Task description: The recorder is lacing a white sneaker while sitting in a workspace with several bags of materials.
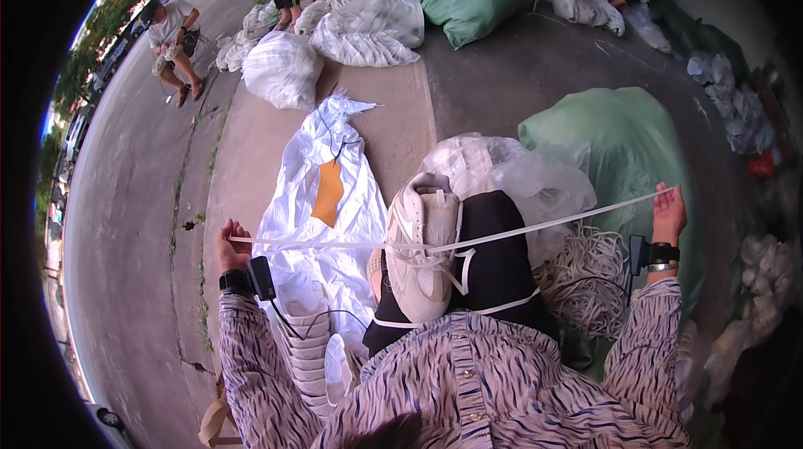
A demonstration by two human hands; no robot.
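Left hand [230, 246], right hand [669, 213]: each grip clenched on white strap [519, 230] ends; strap taut over sneaker [422, 252]

The person wears a long-sleeved, button-front shirt [468, 382] in a zebra-like pattern of dark purple-grey and pale cream streaks, with loose sleeves reaching the wrists. Black trousers [493, 256] cover the legs. One foot shows in an off-white sneaker [422, 248] with white laces and a padded tongue. Each wrist carries a black strap: the left wrist's band [237, 282] bears a small black box with a thin black cable trailing from it, and the right wrist's band [661, 253] bears a similar box.
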